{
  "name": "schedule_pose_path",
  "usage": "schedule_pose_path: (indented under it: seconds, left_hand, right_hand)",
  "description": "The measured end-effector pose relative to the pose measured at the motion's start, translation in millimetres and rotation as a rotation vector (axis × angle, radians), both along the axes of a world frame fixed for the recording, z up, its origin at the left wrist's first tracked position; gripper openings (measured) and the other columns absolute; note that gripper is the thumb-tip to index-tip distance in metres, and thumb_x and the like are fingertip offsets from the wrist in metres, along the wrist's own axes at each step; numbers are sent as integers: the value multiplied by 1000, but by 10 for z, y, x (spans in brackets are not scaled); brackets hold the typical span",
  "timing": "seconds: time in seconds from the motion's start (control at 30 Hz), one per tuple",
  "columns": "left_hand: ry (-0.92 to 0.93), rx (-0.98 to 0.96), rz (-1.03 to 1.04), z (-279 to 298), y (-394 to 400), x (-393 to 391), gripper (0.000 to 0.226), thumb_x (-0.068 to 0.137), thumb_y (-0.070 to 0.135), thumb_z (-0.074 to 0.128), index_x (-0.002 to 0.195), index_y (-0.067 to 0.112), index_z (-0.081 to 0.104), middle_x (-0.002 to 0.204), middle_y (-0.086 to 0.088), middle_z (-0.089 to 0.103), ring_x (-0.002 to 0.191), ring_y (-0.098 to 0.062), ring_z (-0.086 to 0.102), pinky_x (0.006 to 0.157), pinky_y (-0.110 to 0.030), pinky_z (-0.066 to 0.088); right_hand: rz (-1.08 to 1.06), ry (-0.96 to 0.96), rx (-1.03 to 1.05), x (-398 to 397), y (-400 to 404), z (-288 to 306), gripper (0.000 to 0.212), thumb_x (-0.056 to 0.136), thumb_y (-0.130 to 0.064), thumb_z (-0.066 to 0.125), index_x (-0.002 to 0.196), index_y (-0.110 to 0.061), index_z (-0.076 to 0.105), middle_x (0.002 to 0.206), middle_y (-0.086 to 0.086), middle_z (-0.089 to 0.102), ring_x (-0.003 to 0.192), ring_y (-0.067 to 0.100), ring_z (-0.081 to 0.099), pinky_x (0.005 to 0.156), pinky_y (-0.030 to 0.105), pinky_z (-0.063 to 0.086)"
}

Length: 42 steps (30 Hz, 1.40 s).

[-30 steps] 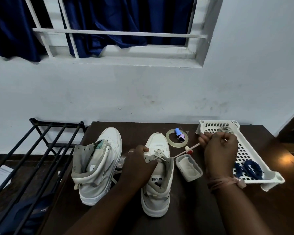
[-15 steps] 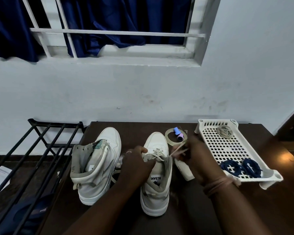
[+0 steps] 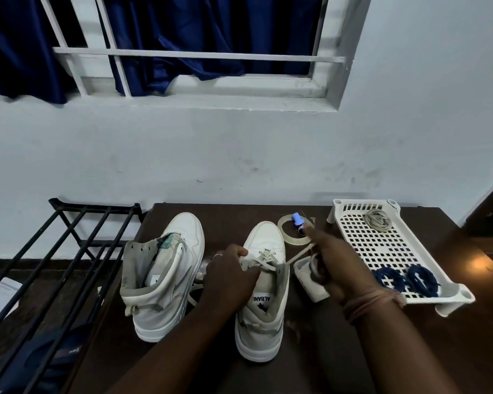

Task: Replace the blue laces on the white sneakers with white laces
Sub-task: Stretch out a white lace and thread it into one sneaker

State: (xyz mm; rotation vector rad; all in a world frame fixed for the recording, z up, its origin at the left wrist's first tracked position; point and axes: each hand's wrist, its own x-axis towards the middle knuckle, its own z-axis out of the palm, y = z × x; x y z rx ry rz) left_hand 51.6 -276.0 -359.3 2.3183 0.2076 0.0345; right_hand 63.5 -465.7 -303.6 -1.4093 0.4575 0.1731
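A black rack [image 3: 69, 251] stands at the far left beside the dark bench [image 3: 310, 351]. On the bench the left sneaker [image 3: 168, 280] stands unlaced, its tongue pulled up, toe toward the wall. Just right of it the left hand [image 3: 231, 277] rests over the throat of the right sneaker [image 3: 264, 294], fingers curled and pinching the white lace [image 3: 265, 261] where it crosses the lowest eyelets. The tongue label of this sneaker reads "ALBANI", seen upside down. One end of the lace runs taut up and to the right into the right hand [image 3: 342, 268], whose fingers grip it, forefinger pointing away; a band of thread circles that wrist. Beneath this hand lies a small white box [image 3: 308, 282], its contents unclear. Beyond, near the wall, a tape ring [image 3: 293, 233] lies flat with a small blue-capped item [image 3: 298, 220] on it. At the right, a white perforated tray [image 3: 382, 245] holds a coiled pale lace [image 3: 377, 220] at its far end and two coiled blue laces [image 3: 406, 281] at its near end.
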Motion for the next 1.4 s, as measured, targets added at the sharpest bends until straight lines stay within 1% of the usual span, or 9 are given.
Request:
schedule_pose_path:
  seconds: [0.1, 0.23, 0.43, 0.6, 0.77, 0.97, 1.1, 1.23, 1.4]
  left_hand:
    - [-7, 0, -3, -15, -8, 3, 37, 82, 38, 72, 116, 28, 63, 113, 1, 65, 108, -21, 59, 95, -35, 47]
    - [12, -57, -28, -26, -8, 9, 22, 79, 41, 69, 100, 36, 62, 104, 8, 68, 98, -15, 63, 90, -37, 51]
    - [18, -87, -20, -10, -22, -22, 13, 84, 36, 68, 96, 32, 63, 94, 11, 69, 91, -11, 64, 86, -34, 51]
    - [47, -78, -32, 12, 1, 6, 11, 88, 35, 68, 95, 28, 65, 92, 10, 69, 89, -10, 63, 75, -28, 44]
    - [190, -176, -82, 164, 33, 60, 32, 93, 46, 61, 93, 15, 72, 91, 0, 73, 91, -20, 67, 82, -33, 49]
    - [257, -536, -13, 234, 303, 162, 32, 83, 44, 67, 83, 15, 78, 80, -13, 74, 69, -22, 62, 76, -42, 52]
    - [177, -535, 8, 179, 272, 126, 4, 84, 15, 74, 83, 14, 78, 81, -13, 76, 72, -24, 67, 77, -47, 59]
    - [65, -424, 57, 161, 266, 175, 11, 91, 7, 68, 88, 16, 75, 65, -1, 66, 49, -6, 54, 52, -18, 46]
    - [2, -313, 78, 162, 268, 168, 14, 92, 9, 64, 89, 20, 73, 75, 2, 67, 59, -10, 58, 49, -15, 42]
  right_hand:
    - [-124, -120, 50, 39, -175, 19, 29, 79, -33, 79, 56, -19, 68, 62, 11, 38, 53, 19, 35, 58, 32, 32]
    - [244, -119, -642, -54, -161, -122, 23, 85, -29, 76, 72, -19, 60, 67, 8, 66, 47, 11, 53, 53, 26, 44]
    - [619, -13, -695, -45, 4, -156, 26, 96, -26, 58, 85, -5, 67, 80, 19, 74, 48, 12, 57, 51, 23, 47]
    - [436, 49, -697, -14, -68, -164, 29, 94, -21, 51, 73, -5, 63, 66, 13, 64, 51, 19, 53, 57, 31, 43]
    - [512, -3, -865, -74, 11, -169, 21, 96, -8, 44, 106, 0, 59, 107, 20, 63, 101, 31, 61, 88, 36, 46]
    - [421, 33, -733, -36, 40, -184, 53, 94, -52, 57, 54, -21, 41, 43, -8, 46, 38, 6, 45, 54, 23, 38]
    - [367, 1, -702, -31, -37, -214, 60, 88, -37, 71, 40, -17, 41, 37, -9, 40, 40, 10, 40, 54, 27, 36]
    - [295, -24, -745, -15, -119, -251, 54, 87, -25, 73, 43, -17, 42, 41, -2, 42, 48, 18, 42, 56, 27, 35]
    - [278, -41, -733, -26, -158, -244, 42, 87, -24, 73, 56, -5, 52, 46, 4, 42, 51, 20, 43, 57, 29, 35]
